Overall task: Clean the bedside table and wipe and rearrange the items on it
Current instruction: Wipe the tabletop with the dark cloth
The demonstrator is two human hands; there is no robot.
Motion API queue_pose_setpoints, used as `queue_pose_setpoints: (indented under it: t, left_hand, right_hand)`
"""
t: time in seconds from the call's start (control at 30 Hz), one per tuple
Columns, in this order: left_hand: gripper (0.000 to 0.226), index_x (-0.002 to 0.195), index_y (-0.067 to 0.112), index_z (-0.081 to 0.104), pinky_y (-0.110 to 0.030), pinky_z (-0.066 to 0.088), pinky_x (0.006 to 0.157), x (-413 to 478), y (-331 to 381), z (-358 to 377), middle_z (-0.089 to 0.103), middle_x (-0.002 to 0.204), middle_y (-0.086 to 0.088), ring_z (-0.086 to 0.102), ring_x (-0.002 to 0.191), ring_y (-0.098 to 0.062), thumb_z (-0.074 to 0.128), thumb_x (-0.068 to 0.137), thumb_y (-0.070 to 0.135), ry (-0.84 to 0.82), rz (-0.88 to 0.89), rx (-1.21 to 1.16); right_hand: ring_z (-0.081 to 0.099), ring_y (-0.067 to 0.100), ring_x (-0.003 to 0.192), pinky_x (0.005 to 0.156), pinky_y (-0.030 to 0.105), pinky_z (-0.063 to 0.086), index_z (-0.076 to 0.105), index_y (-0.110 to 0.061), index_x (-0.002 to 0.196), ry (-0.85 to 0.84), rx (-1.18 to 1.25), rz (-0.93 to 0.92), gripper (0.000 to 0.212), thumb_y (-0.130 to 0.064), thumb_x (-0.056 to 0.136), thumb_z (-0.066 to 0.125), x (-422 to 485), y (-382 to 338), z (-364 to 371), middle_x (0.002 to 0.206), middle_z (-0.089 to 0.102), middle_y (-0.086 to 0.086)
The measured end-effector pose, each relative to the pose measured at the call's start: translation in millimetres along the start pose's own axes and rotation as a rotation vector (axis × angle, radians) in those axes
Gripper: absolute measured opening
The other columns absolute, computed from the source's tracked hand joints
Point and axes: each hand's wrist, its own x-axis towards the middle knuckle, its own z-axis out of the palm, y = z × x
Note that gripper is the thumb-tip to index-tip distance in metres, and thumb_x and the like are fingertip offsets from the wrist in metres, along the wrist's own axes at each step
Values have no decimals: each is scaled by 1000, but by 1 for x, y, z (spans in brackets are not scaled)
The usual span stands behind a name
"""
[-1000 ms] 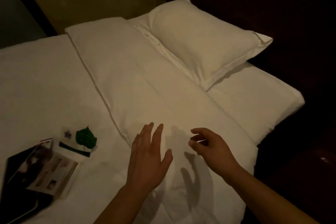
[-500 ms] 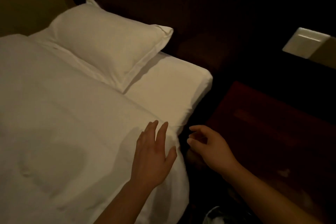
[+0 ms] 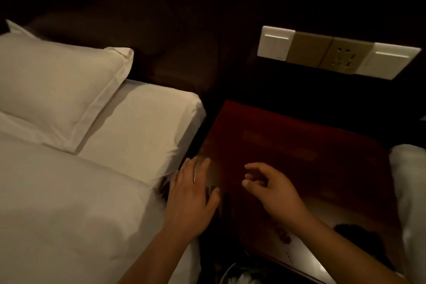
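While the left hand (image 3: 191, 200), fingers straight and holding nothing, hovers at the left edge of the dark red bedside table (image 3: 299, 136) beside the bed (image 3: 138, 122), the right hand (image 3: 274, 189), loosely curled and empty, hangs above the tabletop's front.

your left hand (image 3: 191, 200) flat and empty, right hand (image 3: 274, 189) loosely curled over the dark bedside table (image 3: 299, 145), bed (image 3: 69, 191) on the left
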Motion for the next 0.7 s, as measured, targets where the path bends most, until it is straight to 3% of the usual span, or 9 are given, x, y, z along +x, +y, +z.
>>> queue_pose_setpoints:
  t: [0.07, 0.17, 0.27, 0.33, 0.43, 0.5, 0.57, 0.63, 0.7]
  left_hand:
    - [65, 149, 24, 34, -52, 38, 110, 6, 3, 9, 38, 155, -11, 35, 144, -30, 49, 91, 50, -27, -2, 4]
    - [65, 148, 22, 37, -51, 39, 109, 14, -2, 25, 40, 152, -11, 38, 141, -31, 47, 90, 49, -92, 5, 26]
    - [64, 145, 17, 45, -54, 40, 107, 22, -12, 47, 45, 147, -15, 42, 137, -35, 45, 88, 47, -165, 74, 104]
    - [63, 144, 20, 48, -59, 36, 109, 29, -18, 61, 47, 147, -16, 39, 140, -37, 36, 89, 51, -198, 138, 186]
    - [64, 149, 35, 40, -63, 19, 117, 41, -28, 80, 34, 158, -14, 22, 149, -37, 23, 92, 59, -244, 182, 277]
    - [67, 153, 45, 25, -62, 8, 119, 45, -40, 92, 20, 165, -10, 8, 153, -34, 14, 91, 66, -278, 202, 307]
    - [65, 154, 46, 23, -64, 8, 118, 45, -47, 99, 21, 165, -11, 9, 153, -35, 15, 92, 66, -262, 220, 296]
    - [63, 153, 43, 28, -66, 12, 117, 43, -51, 103, 28, 162, -14, 17, 151, -38, 23, 94, 64, -230, 240, 296]
    - [62, 152, 43, 30, -65, 13, 116, 44, -54, 104, 31, 160, -14, 19, 150, -38, 25, 94, 63, -215, 242, 296]
  right_hand:
    - [63, -4, 92, 76, 24, 56, 55, -44, 119, 24, 0, 0, 34, -37, 88, 66, -2, 12, -15, 107, 63, -20]
    - [60, -1, 100, 78, 28, 55, 54, -42, 124, 124, -70, 32, 36, -38, 89, 63, -13, 40, -39, 113, 60, -23]
    - [55, 15, 108, 82, 28, 45, 59, -29, 126, 288, -496, -23, 38, -28, 88, 66, -36, 76, -71, 119, 59, -10]
    - [55, 30, 105, 83, 38, 46, 65, -20, 120, 398, -711, -66, 35, -23, 85, 70, -58, 102, -90, 119, 63, 4]
    - [46, 38, 118, 93, 51, 45, 57, -27, 130, 449, -911, 157, 52, -43, 82, 68, -90, 138, -95, 138, 53, 10]
    - [27, 37, 137, 109, 51, 32, 35, -39, 145, 353, -935, 391, 65, -57, 86, 51, -102, 158, -82, 156, 29, 5]
    - [8, 32, 146, 117, 47, 17, 15, -41, 150, 340, -842, 503, 69, -61, 89, 40, -106, 171, -64, 162, 8, 2]
    - [4, 28, 147, 118, 47, 13, 16, -35, 151, 428, -717, 497, 66, -49, 94, 46, -107, 175, -44, 162, 7, 1]
    - [15, 29, 145, 115, 48, 22, 32, -24, 149, 538, -645, 413, 60, -27, 94, 56, -112, 175, -27, 159, 21, 6]
